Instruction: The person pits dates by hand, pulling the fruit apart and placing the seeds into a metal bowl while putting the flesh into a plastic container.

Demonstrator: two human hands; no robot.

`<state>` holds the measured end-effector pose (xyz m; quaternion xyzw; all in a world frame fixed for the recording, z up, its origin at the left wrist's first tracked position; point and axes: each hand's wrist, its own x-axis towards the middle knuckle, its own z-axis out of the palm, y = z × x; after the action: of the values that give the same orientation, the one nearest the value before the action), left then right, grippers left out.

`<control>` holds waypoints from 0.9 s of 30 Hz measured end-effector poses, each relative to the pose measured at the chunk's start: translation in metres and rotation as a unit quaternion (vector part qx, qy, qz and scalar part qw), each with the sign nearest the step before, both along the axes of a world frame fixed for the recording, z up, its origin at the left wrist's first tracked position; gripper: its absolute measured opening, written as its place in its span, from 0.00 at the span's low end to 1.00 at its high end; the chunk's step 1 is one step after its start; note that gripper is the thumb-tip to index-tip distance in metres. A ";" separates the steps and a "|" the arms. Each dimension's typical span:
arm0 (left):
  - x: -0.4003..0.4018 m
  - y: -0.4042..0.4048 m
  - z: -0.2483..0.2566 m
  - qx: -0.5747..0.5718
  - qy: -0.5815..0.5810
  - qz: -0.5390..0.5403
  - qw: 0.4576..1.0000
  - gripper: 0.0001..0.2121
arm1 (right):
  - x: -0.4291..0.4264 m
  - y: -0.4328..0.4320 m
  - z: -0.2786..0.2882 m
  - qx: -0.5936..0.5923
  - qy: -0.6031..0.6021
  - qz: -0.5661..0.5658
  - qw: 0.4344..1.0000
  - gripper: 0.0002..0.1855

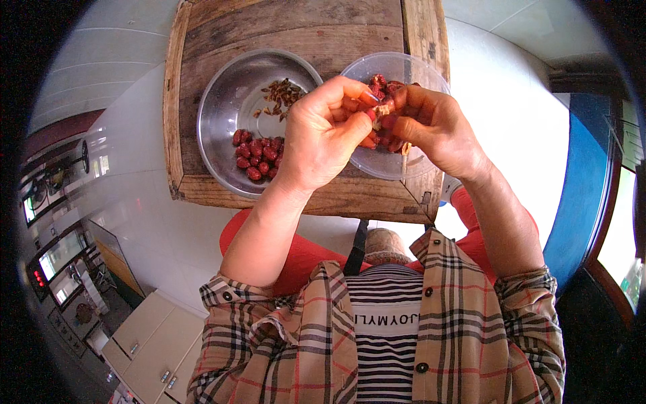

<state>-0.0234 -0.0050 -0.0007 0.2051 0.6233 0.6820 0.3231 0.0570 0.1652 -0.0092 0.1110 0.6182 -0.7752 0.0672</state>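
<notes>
My left hand (325, 129) and my right hand (440, 126) meet above a clear plastic bowl (428, 76). Between their fingertips is a torn-open red date (382, 110), its pale flesh showing; both hands pinch it. More wrinkled red dates (379, 84) lie in the plastic bowl beneath, some split, partly hidden by my fingers. To the left stands a stainless steel bowl (224, 101). Whole red dates (256, 155) are heaped in its near part, and brown date pits (280, 96) lie scattered in its far part. My left hand and forearm cover its right side.
Both bowls stand on a low wooden table (298, 30) with a raised-looking frame edge. My knees in red trousers (303, 252) are by its near side. Pale floor tiles (136, 166) surround it. A beige cabinet (151, 343) stands at lower left, a blue panel (570, 197) at right.
</notes>
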 end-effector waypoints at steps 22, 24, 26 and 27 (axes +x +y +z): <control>-0.001 0.002 -0.004 0.046 -0.116 0.029 0.992 0.11 | 0.001 -0.004 -0.001 -0.043 -0.019 -0.014 0.999 0.06; -0.001 0.003 -0.004 0.014 -0.088 0.044 0.995 0.13 | -0.002 -0.010 0.003 0.054 0.015 -0.079 0.995 0.06; 0.001 0.005 -0.002 -0.026 -0.020 0.070 0.997 0.12 | -0.001 -0.012 0.005 0.148 0.034 -0.100 0.983 0.07; 0.003 0.007 -0.003 -0.045 0.013 0.082 0.996 0.12 | 0.001 -0.010 0.004 0.195 0.035 -0.089 0.976 0.08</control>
<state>-0.0204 0.0022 -0.0033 0.1473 0.6722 0.6748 0.2668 0.0580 0.1553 -0.0055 0.1492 0.7470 -0.6462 -0.0466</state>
